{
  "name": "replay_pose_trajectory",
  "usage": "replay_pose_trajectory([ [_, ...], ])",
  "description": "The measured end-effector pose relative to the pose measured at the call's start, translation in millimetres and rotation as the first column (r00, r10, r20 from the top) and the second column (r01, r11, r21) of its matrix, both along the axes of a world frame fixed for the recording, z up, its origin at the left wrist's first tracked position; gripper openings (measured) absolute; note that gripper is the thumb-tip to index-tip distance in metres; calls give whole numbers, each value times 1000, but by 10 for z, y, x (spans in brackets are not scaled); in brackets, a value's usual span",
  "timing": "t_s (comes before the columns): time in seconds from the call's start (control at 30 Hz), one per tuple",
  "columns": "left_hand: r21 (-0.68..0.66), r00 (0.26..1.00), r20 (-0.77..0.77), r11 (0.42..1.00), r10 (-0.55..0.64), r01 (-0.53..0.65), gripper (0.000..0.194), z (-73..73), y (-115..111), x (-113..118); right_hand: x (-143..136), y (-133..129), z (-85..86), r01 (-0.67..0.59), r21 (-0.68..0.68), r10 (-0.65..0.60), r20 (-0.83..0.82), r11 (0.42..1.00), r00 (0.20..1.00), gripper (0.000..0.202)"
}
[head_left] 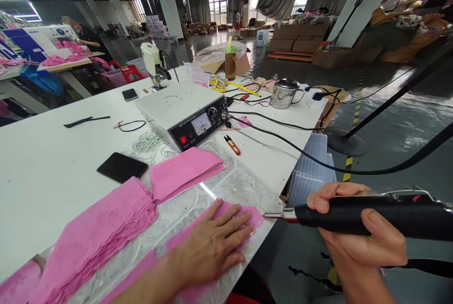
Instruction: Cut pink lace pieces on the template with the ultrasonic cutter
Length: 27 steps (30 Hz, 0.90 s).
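Head view: pink cloth (pixel 256 215) under a palm, black tool (pixel 339 212) beside it.
The left hand (pixel 214 242) lies spread on the cloth, over a clear sheet (pixel 255 186) at the desk's (pixel 35 167) edge; the right hand (pixel 375 246) wraps the tool's barrel. The cloth looks light, limp, apt to slide: best pressed near its border. The tool seems rigid, best held by its barrel; whether its metal tip (pixel 288 215) touches cloth is hard to tell.
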<state>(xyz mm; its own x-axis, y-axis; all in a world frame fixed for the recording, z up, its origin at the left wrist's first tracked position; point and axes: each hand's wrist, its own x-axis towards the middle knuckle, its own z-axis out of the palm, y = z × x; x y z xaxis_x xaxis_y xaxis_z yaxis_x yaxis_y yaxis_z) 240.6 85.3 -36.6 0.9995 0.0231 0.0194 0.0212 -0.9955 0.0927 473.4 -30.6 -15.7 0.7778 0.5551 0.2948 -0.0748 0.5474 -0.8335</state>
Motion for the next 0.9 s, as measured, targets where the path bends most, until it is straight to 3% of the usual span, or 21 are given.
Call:
replay_pose_trajectory([
  [0.53, -29, 1000, -8, 1000, -7, 7, 54, 39, 4, 18, -11, 58, 2, -80, 98, 76, 44, 992, 996, 15],
  [0.9, -61, 999, 34, 998, 1, 1, 53, 4, 1, 16, -21, 35, 6, -132, 93, 126, 71, 987, 990, 17],
])
